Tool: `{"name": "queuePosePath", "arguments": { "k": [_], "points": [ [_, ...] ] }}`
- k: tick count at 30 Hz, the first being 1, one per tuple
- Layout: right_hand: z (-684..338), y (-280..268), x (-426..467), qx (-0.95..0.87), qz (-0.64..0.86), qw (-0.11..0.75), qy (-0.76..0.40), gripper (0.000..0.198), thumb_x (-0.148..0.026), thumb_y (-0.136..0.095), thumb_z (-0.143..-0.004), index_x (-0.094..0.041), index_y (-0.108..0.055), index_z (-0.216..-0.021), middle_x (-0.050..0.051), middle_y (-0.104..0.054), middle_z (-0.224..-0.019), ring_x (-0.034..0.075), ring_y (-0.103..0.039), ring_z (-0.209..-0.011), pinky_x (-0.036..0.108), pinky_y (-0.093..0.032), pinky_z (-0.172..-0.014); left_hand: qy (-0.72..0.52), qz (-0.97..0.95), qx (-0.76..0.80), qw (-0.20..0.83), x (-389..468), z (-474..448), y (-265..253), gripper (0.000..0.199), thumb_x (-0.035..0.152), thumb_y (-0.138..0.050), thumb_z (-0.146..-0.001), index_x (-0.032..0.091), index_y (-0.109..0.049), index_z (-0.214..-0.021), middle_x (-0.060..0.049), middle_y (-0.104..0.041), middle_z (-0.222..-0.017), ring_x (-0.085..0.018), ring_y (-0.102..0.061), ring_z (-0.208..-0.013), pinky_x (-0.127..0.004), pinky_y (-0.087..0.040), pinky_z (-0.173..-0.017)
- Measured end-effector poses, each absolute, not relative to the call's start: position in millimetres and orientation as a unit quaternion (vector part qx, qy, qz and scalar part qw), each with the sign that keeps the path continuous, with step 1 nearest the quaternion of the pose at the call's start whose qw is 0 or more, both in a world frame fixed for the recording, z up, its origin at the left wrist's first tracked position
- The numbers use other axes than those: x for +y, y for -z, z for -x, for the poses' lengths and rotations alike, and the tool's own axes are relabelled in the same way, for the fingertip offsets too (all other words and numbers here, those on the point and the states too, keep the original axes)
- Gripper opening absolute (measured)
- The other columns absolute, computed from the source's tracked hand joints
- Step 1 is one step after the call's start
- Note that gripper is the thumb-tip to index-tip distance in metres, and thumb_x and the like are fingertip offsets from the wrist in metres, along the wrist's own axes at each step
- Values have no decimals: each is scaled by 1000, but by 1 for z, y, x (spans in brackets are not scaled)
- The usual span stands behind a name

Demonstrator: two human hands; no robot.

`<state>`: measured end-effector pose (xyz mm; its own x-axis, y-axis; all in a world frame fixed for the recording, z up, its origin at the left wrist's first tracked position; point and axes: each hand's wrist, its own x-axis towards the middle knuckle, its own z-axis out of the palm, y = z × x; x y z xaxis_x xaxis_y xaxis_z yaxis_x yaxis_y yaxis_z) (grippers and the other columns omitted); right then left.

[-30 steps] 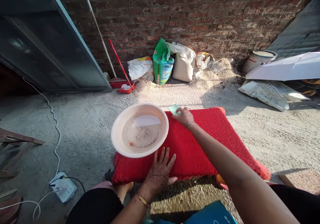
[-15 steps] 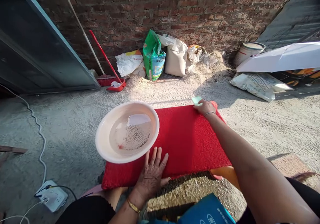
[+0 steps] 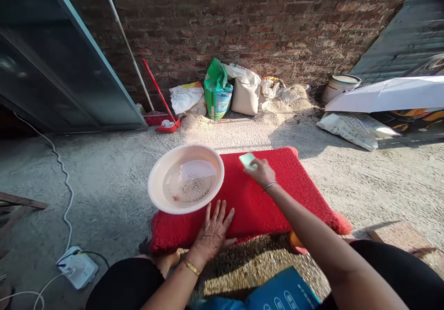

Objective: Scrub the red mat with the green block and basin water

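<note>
A fuzzy red cloth (image 3: 294,190) covers a flat, low surface in front of me. My left hand (image 3: 212,234) lies on its near edge, palm down with fingers spread, just below the white plastic basin (image 3: 153,190). Shallow water with a small reddish spot shows inside the basin, which rests on the left part of the cloth. Over the middle of the cloth, right of the basin, my right hand (image 3: 262,173) grips a small, flat pale green piece (image 3: 246,160). Its exact kind is unclear, and the fingers cover its near end.
Beyond the cloth, a green bag (image 3: 218,93) and a white sack (image 3: 246,93) lean on the brick wall. A red dustpan (image 3: 168,125) stands left of them. A power strip (image 3: 78,267) lies at lower left. A blue package (image 3: 280,291) sits near my knees.
My right hand has moved left with the pale green piece, from the far right corner of the cloth to its middle. My left hand stays at the near edge. The view has shifted slightly.
</note>
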<state>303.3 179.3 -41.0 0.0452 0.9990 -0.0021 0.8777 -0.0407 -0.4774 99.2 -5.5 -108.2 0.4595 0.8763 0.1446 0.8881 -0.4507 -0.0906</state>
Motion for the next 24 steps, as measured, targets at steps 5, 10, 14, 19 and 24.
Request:
{"name": "queuePosePath", "arguments": {
  "k": [5, 10, 14, 19, 24],
  "points": [
    [-238, 49, 165, -737, 635, 150, -177, 37, -53, -63, -74, -30, -62, -103, 4, -51, -104, 18, -57, -91, 27, -42, -72, 39, 852, -517, 79, -5, -99, 109, 93, 65, -61, -71, 23, -26, -146, -21, -25, -151, -38, -21, -139, -61, -16, -109],
    [-287, 50, 180, -698, 687, 133, -149, 37, -52, -61, -75, -29, -62, -104, 6, -50, -107, 20, -57, -93, 29, -43, -74, 43, 852, -515, 84, -6, -99, 108, 93, 66, -60, -72, 22, -25, -146, -20, -24, -151, -37, -19, -140, -59, -16, -110],
    [-379, 49, 197, -616, 770, 115, -120, 41, -55, -60, -74, -29, -62, -105, 8, -51, -110, 23, -57, -94, 35, -44, -77, 47, 852, -515, 77, -6, -99, 106, 92, 68, -55, -74, 22, -23, -147, -18, -23, -152, -36, -17, -141, -57, -15, -112],
    [-492, 46, 196, -482, 864, 108, -95, 47, -57, -62, -70, -25, -65, -105, 13, -53, -109, 27, -59, -87, 41, -45, -76, 49, 849, -522, 65, -8, -100, 102, 92, 66, -56, -74, 22, -23, -147, -17, -23, -153, -36, -16, -141, -57, -12, -112],
    [-499, 36, 169, -456, 876, 133, -83, 46, -58, -63, -68, -25, -65, -100, 13, -55, -104, 28, -59, -86, 41, -46, -74, 56, 849, -522, 60, -8, -101, 102, 91, 66, -57, -74, 22, -24, -147, -17, -21, -153, -35, -15, -141, -57, -11, -112]
  ]
}}
